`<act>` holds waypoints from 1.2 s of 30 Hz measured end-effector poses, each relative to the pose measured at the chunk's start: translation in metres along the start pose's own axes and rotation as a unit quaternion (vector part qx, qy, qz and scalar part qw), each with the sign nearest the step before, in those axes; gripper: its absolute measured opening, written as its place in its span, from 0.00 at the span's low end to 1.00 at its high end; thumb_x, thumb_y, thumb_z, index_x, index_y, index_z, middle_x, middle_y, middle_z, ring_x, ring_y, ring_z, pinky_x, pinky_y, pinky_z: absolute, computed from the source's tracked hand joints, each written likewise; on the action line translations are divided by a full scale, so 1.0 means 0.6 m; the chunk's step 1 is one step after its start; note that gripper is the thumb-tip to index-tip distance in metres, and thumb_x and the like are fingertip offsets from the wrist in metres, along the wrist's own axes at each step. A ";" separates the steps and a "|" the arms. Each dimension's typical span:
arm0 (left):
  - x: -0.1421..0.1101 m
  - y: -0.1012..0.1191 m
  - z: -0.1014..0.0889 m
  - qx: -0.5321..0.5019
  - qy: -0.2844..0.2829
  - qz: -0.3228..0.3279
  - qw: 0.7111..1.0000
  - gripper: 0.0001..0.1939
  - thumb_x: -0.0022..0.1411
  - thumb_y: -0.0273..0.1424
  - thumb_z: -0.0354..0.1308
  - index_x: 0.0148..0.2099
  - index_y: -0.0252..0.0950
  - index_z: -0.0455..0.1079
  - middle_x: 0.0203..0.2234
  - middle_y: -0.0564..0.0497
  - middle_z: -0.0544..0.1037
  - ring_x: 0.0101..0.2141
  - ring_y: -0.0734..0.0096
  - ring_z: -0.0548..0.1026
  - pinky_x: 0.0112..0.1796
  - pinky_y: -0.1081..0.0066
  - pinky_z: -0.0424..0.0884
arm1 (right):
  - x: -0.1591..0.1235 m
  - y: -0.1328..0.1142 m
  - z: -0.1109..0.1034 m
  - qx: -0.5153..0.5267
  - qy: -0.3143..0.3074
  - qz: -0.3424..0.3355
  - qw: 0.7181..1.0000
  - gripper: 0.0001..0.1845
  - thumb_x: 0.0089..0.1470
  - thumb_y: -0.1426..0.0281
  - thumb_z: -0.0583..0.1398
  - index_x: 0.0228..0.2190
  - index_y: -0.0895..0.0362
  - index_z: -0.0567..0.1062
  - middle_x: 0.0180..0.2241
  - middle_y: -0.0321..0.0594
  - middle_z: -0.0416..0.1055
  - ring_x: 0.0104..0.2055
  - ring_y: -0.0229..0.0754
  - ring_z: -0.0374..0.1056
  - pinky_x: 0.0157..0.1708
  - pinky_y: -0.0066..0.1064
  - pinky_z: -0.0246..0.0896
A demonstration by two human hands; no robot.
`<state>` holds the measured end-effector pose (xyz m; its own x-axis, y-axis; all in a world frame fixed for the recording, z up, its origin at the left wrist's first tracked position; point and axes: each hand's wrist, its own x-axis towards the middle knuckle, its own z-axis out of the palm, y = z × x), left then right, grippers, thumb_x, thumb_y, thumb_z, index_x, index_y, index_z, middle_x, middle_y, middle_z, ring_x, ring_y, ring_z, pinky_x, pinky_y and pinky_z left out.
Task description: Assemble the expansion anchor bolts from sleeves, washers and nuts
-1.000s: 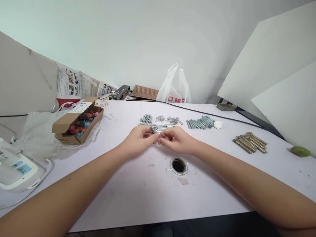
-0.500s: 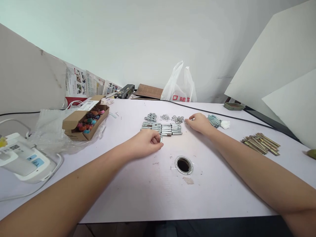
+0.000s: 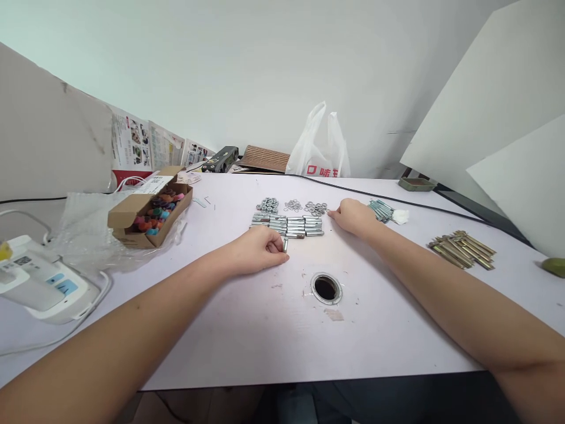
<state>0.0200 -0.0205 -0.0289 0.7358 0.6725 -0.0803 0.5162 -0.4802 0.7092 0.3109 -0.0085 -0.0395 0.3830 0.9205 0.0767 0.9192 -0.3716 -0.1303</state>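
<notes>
My left hand (image 3: 260,250) is closed in a pinch around a short silver metal sleeve (image 3: 285,244), held nearly upright just in front of the rows of metal sleeves (image 3: 295,226). My right hand (image 3: 355,217) reaches to the right edge of the pile of flat washers (image 3: 316,208), thumb and fingertips pressed together at the table; what is between them is too small to make out. Left of the washers lie small spring rings (image 3: 293,205) and a cluster of hex nuts (image 3: 267,205). Bluish threaded studs (image 3: 380,210) lie behind my right hand, partly covered by it.
A round cable hole (image 3: 326,288) opens in the white table. Brass-coloured bolts (image 3: 463,248) lie to the right, near a green fruit (image 3: 554,266). A cardboard box (image 3: 150,215) of colourful pieces sits left on bubble wrap. A black cable (image 3: 375,193) crosses the back by a plastic bag (image 3: 318,147).
My hands were together in front of the sleeves; my right hand has since moved right to the washers. My left hand has stayed near the sleeves. The view has shifted slightly.
</notes>
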 end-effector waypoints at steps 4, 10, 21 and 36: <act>-0.001 -0.002 0.004 0.009 0.007 0.006 1.000 0.11 0.54 0.40 0.56 0.28 0.37 0.68 0.24 0.53 0.75 0.27 0.71 0.71 0.25 0.72 0.64 | -0.020 -0.008 -0.018 0.008 0.020 -0.014 1.000 0.18 0.58 0.59 0.53 0.27 0.59 0.72 0.30 0.52 0.73 0.34 0.51 0.70 0.30 0.36 0.59; -0.004 -0.004 0.012 0.020 0.020 0.032 0.999 0.10 0.56 0.39 0.53 0.28 0.38 0.65 0.24 0.53 0.75 0.25 0.71 0.70 0.25 0.71 0.63 | -0.061 -0.040 -0.056 0.404 -0.109 -0.050 0.907 0.11 0.53 0.63 0.61 0.28 0.59 0.72 0.36 0.49 0.75 0.29 0.39 0.67 0.30 0.31 0.64; -0.006 -0.001 0.004 0.041 0.018 0.009 0.999 0.10 0.54 0.39 0.54 0.27 0.38 0.63 0.21 0.54 0.71 0.21 0.73 0.65 0.23 0.71 0.59 | -0.111 -0.079 -0.024 0.207 -0.062 -0.228 0.949 0.08 0.51 0.65 0.57 0.29 0.57 0.72 0.20 0.36 0.65 0.22 0.36 0.56 0.23 0.28 0.46; -0.009 -0.001 -0.002 0.023 -0.008 0.019 1.000 0.11 0.54 0.39 0.54 0.26 0.38 0.60 0.19 0.57 0.64 0.20 0.76 0.60 0.21 0.72 0.54 | -0.135 -0.078 -0.058 0.290 -0.192 -0.324 0.880 0.14 0.57 0.63 0.53 0.24 0.56 0.68 0.18 0.30 0.51 0.20 0.32 0.45 0.20 0.27 0.41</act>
<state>0.0153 -0.0229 -0.0282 0.7628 0.6433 -0.0653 0.5061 -0.5311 0.6796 0.2400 -0.0700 -0.0049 -0.3657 0.9307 -0.0032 0.6887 0.2682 -0.6737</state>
